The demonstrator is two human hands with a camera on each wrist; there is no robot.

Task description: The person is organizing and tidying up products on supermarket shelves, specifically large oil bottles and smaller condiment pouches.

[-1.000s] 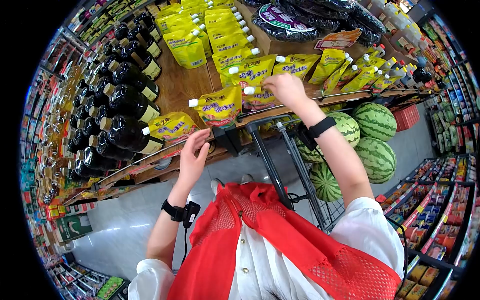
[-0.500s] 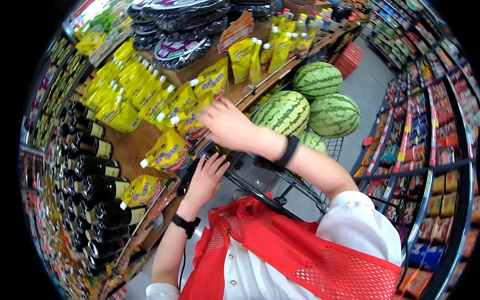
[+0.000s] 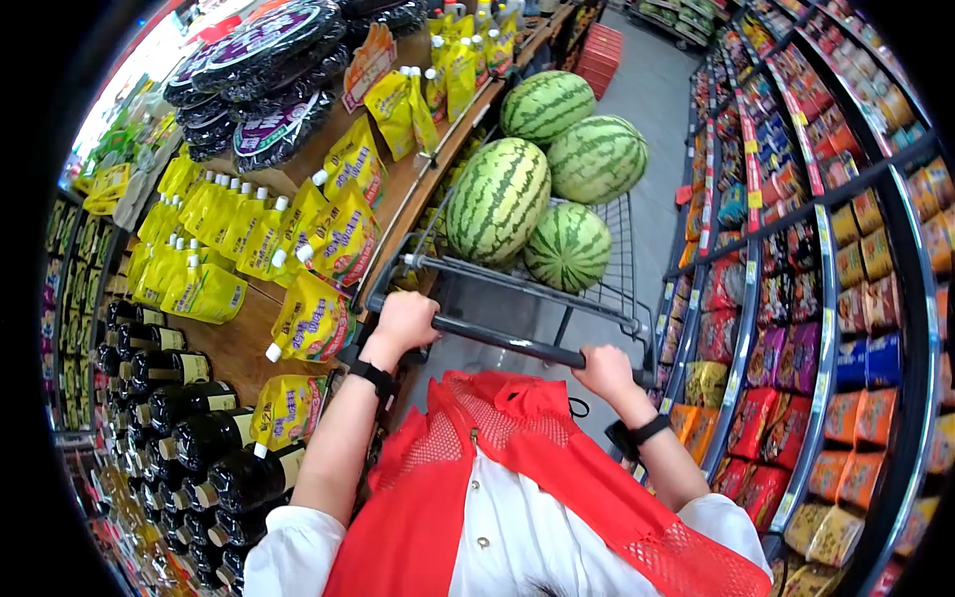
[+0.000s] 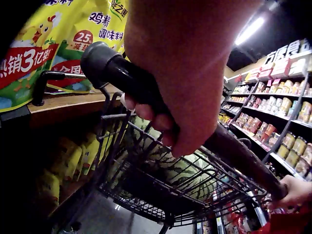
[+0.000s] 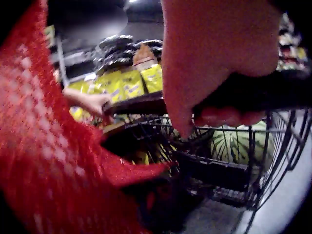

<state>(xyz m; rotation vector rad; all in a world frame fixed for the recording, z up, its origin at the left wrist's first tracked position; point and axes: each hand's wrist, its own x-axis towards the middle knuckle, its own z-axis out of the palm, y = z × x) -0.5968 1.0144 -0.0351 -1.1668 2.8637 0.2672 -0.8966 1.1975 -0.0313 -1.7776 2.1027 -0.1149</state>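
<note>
A supermarket aisle runs between packed shelves and a wooden display whose front edge carries yellow pouches, with dark bottles toward its near corner. In the head view, the left hand grips the cart by its handle near the left end, the right hand near the right end. Four watermelons lie grouped inside the basket. The left wrist view shows left fingers wrapped round the bar beside its end cap, close to the display's edge. In the right wrist view, right fingers curl round the bar; a striped melon shows through the wires.
</note>
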